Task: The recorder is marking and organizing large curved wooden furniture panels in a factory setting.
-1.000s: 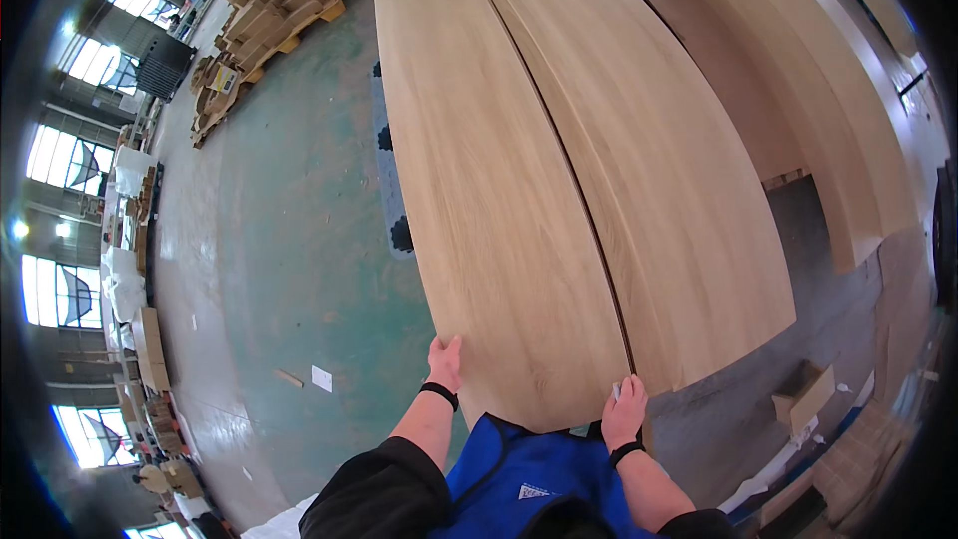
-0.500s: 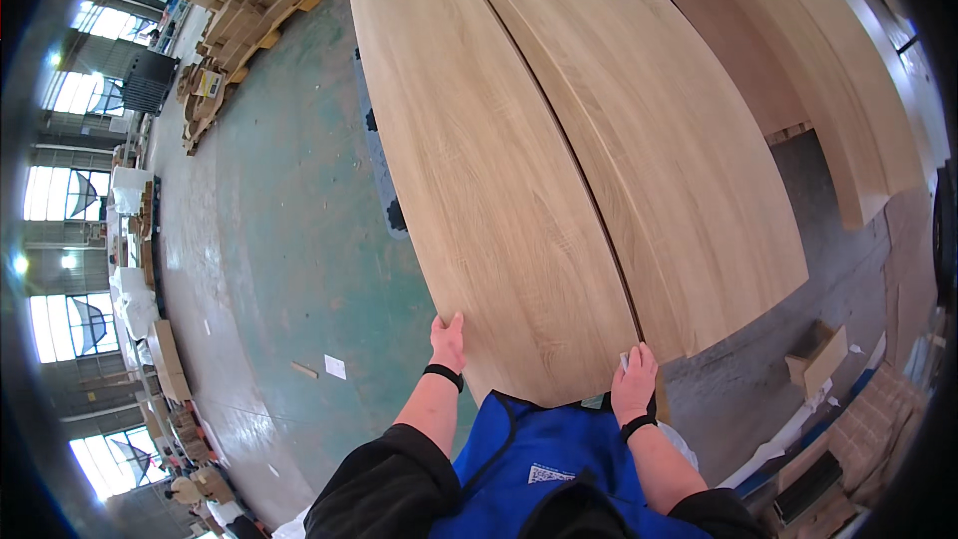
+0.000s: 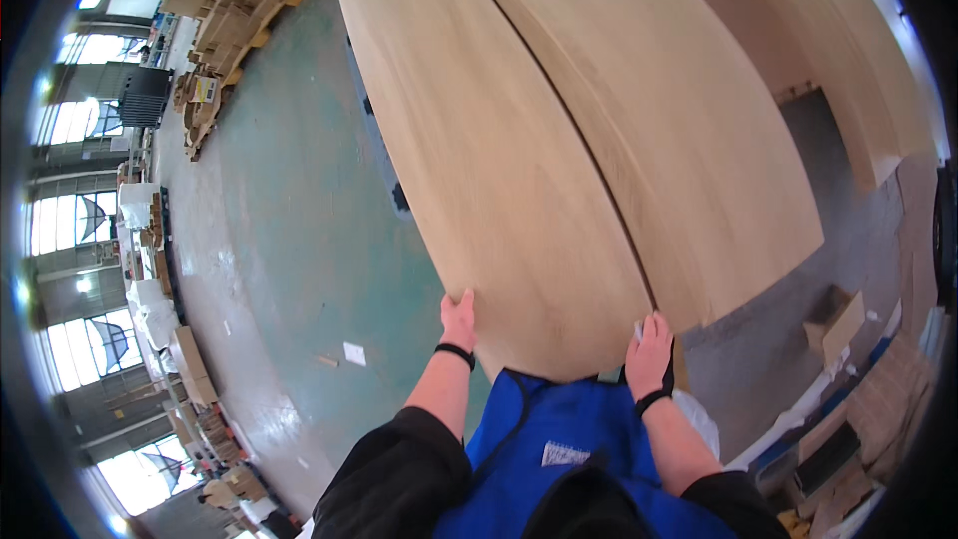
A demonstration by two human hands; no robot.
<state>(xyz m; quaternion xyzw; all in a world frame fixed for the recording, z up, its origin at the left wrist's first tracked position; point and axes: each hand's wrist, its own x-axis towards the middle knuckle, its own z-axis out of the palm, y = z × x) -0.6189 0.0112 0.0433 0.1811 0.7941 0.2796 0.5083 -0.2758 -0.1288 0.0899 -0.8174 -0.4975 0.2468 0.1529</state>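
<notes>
A long light-wood-grain panel (image 3: 499, 150) stretches away from my waist, its near end against my blue apron (image 3: 559, 429). My left hand (image 3: 458, 321) grips its left edge near that end, thumb on top and fingers hidden beneath. At the near right corner my right hand (image 3: 650, 349) is closed over the panel's edge. A small whitish piece, too small to name, shows by the right thumb. Close along the right side lies a second matching panel (image 3: 689, 140), a narrow dark gap between the two.
More wood panels (image 3: 853, 90) stand at the far right. An open cardboard box (image 3: 835, 327) sits on the floor at right, near brown packing material (image 3: 883, 399). A pallet stacked with cardboard (image 3: 239, 20) is at the far left. Scraps, including a white sheet (image 3: 353, 353), lie on the green floor.
The whole view has shifted and turned slightly, so my hands and the panel's near end appear a little higher. Both hands keep their hold on the panel's edges.
</notes>
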